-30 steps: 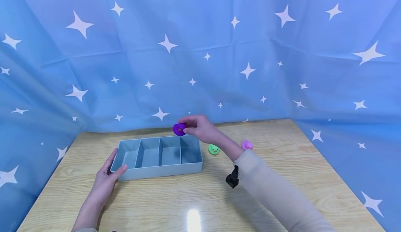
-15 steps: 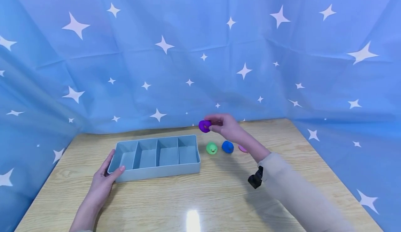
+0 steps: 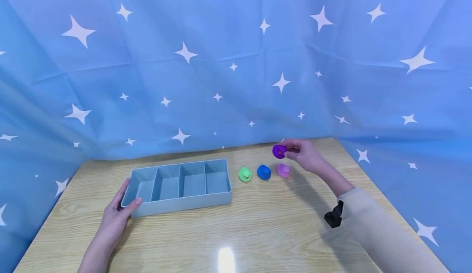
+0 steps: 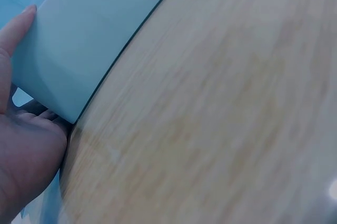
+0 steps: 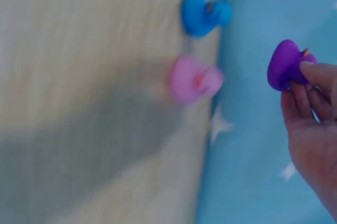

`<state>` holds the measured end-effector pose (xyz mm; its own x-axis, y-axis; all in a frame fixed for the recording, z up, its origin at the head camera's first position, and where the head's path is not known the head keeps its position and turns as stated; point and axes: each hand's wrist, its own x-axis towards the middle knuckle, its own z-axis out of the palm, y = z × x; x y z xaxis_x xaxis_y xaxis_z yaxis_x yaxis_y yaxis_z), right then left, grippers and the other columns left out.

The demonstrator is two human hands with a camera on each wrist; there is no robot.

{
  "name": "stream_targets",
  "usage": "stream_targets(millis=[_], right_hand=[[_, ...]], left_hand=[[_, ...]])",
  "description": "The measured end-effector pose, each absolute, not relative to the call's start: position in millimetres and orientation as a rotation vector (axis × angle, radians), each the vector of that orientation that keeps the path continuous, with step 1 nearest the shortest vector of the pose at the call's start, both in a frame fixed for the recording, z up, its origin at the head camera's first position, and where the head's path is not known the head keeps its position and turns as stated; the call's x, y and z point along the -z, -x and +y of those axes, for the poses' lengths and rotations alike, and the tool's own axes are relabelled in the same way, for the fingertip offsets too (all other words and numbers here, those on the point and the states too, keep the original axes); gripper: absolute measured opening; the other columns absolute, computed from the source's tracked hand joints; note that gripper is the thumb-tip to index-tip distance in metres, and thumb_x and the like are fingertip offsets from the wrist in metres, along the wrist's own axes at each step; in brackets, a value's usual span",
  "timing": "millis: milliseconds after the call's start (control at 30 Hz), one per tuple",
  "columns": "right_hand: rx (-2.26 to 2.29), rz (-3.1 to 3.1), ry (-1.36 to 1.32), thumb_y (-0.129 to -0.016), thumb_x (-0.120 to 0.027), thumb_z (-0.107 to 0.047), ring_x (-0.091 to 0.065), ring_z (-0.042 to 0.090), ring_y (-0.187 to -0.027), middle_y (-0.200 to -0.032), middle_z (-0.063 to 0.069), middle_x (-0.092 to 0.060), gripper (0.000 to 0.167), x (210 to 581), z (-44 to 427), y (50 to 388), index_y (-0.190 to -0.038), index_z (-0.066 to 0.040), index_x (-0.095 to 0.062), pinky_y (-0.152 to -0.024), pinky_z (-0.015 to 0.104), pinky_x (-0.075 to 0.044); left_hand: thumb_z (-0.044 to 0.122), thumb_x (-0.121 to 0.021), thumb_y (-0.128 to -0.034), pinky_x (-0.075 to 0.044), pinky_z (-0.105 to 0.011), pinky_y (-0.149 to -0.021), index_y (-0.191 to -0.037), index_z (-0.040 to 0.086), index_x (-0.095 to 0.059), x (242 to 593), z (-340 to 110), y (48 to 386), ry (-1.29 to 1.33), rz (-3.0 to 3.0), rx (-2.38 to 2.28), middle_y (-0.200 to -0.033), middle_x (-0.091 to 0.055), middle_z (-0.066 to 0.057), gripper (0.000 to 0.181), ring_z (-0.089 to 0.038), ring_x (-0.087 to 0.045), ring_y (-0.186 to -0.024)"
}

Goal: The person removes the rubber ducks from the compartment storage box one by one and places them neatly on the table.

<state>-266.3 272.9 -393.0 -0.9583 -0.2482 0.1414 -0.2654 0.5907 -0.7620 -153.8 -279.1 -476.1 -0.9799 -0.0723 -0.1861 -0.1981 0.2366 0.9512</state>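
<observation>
A purple rubber duck (image 3: 279,151) is pinched between the thumb and fingertips of my right hand (image 3: 304,155), held above the table near its back edge. In the right wrist view the duck (image 5: 287,65) shows its orange beak beside the thumb. Below it sit a pink rubber duck (image 3: 283,170), a blue one (image 3: 264,172) and a green one (image 3: 245,174), in a row. My left hand (image 3: 116,215) grips the left end of a blue-grey divided tray (image 3: 184,203). Its thumb (image 4: 16,29) lies along the tray's front wall, with the other fingers partly hidden at the end.
Thin dividers split the tray into several compartments, and their visible floors are bare. The wooden table (image 3: 258,232) runs back to a blue star-patterned cloth (image 3: 221,60), which hangs behind and at both sides. A black wrist camera (image 3: 333,215) sits at the right sleeve.
My right hand has carried the purple duck rightward from over the tray's right end, past the green and blue ducks, to above the pink one. The left hand keeps its grip on the tray.
</observation>
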Motion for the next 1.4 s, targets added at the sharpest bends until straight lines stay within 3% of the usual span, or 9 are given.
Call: stream_targets(millis=[133, 233, 333, 533, 767, 967, 1067, 1200, 1400], right_hand=[[-1.292, -2.794, -0.366, -0.093, -0.065, 0.008, -0.069, 0.04, -0.105, -0.121, 0.031, -0.067, 0.036, 407, 299, 262, -0.129, 0.013, -0.064, -0.079, 0.019, -0.056], [-1.282, -2.802, -0.318, -0.092, -0.065, 0.009, -0.069, 0.042, -0.105, -0.122, 0.034, -0.065, 0.036, 415, 311, 259, -0.128, 0.015, -0.063, -0.078, 0.022, -0.058], [-1.258, -2.818, -0.302, -0.092, -0.066, 0.01, -0.068, 0.043, -0.106, -0.122, 0.035, -0.064, 0.036, 422, 320, 257, -0.127, 0.016, -0.063, -0.081, 0.032, -0.061], [-1.204, -2.846, -0.284, -0.091, -0.066, 0.011, -0.067, 0.046, -0.108, -0.123, 0.034, -0.064, 0.034, 434, 332, 255, -0.125, 0.014, -0.065, -0.085, 0.035, -0.06], [-1.174, -2.867, -0.296, -0.089, -0.066, 0.012, -0.066, 0.047, -0.109, -0.12, 0.034, -0.066, 0.033, 443, 339, 256, -0.121, 0.014, -0.067, -0.089, 0.04, -0.059], [-1.098, -2.907, -0.332, -0.088, -0.065, 0.012, -0.065, 0.049, -0.112, -0.122, 0.035, -0.065, 0.035, 446, 342, 256, -0.122, 0.011, -0.069, -0.091, 0.048, -0.058], [-1.077, -2.92, -0.324, -0.089, -0.066, 0.007, -0.066, 0.046, -0.11, -0.122, 0.033, -0.066, 0.033, 448, 343, 257, -0.122, 0.009, -0.069, -0.088, 0.044, -0.059], [-1.061, -2.928, -0.289, -0.095, -0.067, -0.001, -0.067, 0.042, -0.108, -0.122, 0.03, -0.067, 0.03, 450, 343, 260, -0.123, 0.008, -0.069, -0.087, 0.043, -0.058], [-1.021, -2.902, -0.311, -0.095, -0.064, 0.005, -0.064, 0.047, -0.111, -0.121, 0.031, -0.067, 0.026, 448, 341, 258, -0.12, 0.009, -0.07, -0.089, 0.049, -0.057]], left_hand=[[0.038, -0.062, -0.1038, -0.017, -0.016, -0.116, -0.165, 0.038, -0.001, 475, -282, 151, 0.255, 2.402, -1.852, -0.17, 0.009, -0.008, 0.087, -0.035, 0.003, -0.155], [0.037, -0.062, -0.104, -0.02, -0.004, -0.105, -0.165, 0.038, 0.0, 475, -284, 150, 0.249, 2.402, -1.855, -0.17, 0.009, -0.008, 0.087, -0.035, 0.003, -0.155], [0.038, -0.062, -0.1042, -0.019, -0.008, -0.11, -0.165, 0.037, 0.001, 475, -284, 151, 0.248, 2.404, -1.847, -0.17, 0.009, -0.009, 0.087, -0.036, 0.004, -0.155], [0.04, -0.061, -0.1041, -0.01, -0.039, -0.123, -0.164, 0.04, 0.003, 476, -284, 152, 0.263, 2.399, -1.834, -0.17, 0.011, -0.009, 0.088, -0.036, 0.004, -0.155], [0.038, -0.06, -0.1047, -0.018, -0.016, -0.116, -0.163, 0.041, 0.003, 476, -284, 151, 0.255, 2.4, -1.833, -0.17, 0.01, -0.01, 0.086, -0.036, 0.004, -0.155], [0.04, -0.061, -0.1043, -0.011, -0.041, -0.124, -0.163, 0.042, 0.004, 475, -282, 153, 0.269, 2.392, -1.82, -0.17, 0.011, -0.009, 0.087, -0.036, 0.005, -0.155], [0.04, -0.061, -0.1042, -0.014, -0.032, -0.122, -0.163, 0.04, 0.004, 476, -282, 153, 0.263, 2.402, -1.816, -0.17, 0.011, -0.009, 0.088, -0.036, 0.005, -0.155], [0.04, -0.061, -0.1043, -0.022, -0.007, -0.107, -0.164, 0.038, 0.003, 477, -283, 153, 0.247, 2.419, -1.806, -0.17, 0.01, -0.01, 0.088, -0.037, 0.002, -0.155], [0.038, -0.061, -0.1047, -0.024, -0.001, -0.1, -0.164, 0.038, 0.002, 478, -281, 153, 0.238, 2.415, -1.825, -0.17, 0.01, -0.009, 0.087, -0.036, 0.004, -0.155]])
